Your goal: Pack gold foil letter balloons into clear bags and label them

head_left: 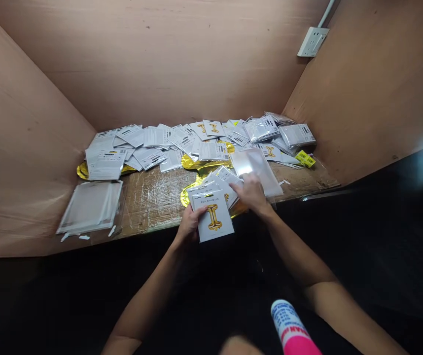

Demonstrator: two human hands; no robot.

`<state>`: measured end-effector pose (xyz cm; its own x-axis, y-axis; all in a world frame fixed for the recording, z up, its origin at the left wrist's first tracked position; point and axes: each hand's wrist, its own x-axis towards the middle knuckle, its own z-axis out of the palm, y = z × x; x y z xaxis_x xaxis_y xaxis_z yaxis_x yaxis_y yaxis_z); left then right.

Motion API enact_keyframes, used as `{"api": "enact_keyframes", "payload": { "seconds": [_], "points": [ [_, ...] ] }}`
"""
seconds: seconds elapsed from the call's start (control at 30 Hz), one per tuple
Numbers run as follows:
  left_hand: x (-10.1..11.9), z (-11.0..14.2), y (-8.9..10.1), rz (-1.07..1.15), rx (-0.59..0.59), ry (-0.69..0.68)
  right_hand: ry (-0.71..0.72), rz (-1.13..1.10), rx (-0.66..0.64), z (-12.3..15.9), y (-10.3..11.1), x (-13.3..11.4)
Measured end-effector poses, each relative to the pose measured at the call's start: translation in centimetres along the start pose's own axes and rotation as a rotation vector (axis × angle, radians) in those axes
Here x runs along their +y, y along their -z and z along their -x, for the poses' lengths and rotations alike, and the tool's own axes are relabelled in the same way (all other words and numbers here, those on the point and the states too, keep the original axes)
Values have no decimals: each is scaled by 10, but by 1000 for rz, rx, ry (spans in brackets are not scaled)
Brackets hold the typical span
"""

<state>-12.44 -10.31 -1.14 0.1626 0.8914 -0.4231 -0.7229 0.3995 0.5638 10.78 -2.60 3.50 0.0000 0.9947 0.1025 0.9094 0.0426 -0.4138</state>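
Observation:
My left hand [189,224] is closed on a small bunch of foil balloon packets [217,229], white cards printed with a gold letter I balloon. The thumb lies across the front card. To the right, my right hand [253,195] has its fingertips at the near edge of a stack of clear plastic bags [266,172]. Its thumb sticks out to the left, apart from the fingers, over loose white cards [229,176] just behind the held packets. Slight blur covers the right fingers. A shiny gold foil balloon [191,195] lies partly under the cards.
White cards [152,138] lie heaped along the back of the cardboard-covered shelf [148,197]. Bagged card bundles [298,135] and a yellow label [305,159] are at right, more clear bags [89,209] at left. Wooden panels enclose the sides; a socket [313,42] is on the wall. A pink-and-white cylindrical object [289,320] is below.

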Motion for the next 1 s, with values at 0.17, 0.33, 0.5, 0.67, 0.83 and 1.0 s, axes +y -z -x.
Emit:
{"api": "enact_keyframes", "payload": {
  "seconds": [0.17, 0.33, 0.5, 0.67, 0.83, 1.0],
  "points": [
    [14, -13, -2, -49, 92, 48, 4, 111, -464, -71, 20, -14],
    [22, -12, 4, 12, 153, 159, 74, -29, -633, -93, 13, -27],
    [22, -13, 12, 68, 132, 148, 147, -398, -675, -89, 4, -26],
    [27, -19, 26, 184, 15, 151, -179, -785, -863, -83, 7, -23],
    [34, -17, 34, 294, -66, 104, -133, -819, -858, -77, 3, -33],
    [30, -12, 33, 324, -45, 47, 189, -223, -421, -56, 5, -61]
  ]
}}
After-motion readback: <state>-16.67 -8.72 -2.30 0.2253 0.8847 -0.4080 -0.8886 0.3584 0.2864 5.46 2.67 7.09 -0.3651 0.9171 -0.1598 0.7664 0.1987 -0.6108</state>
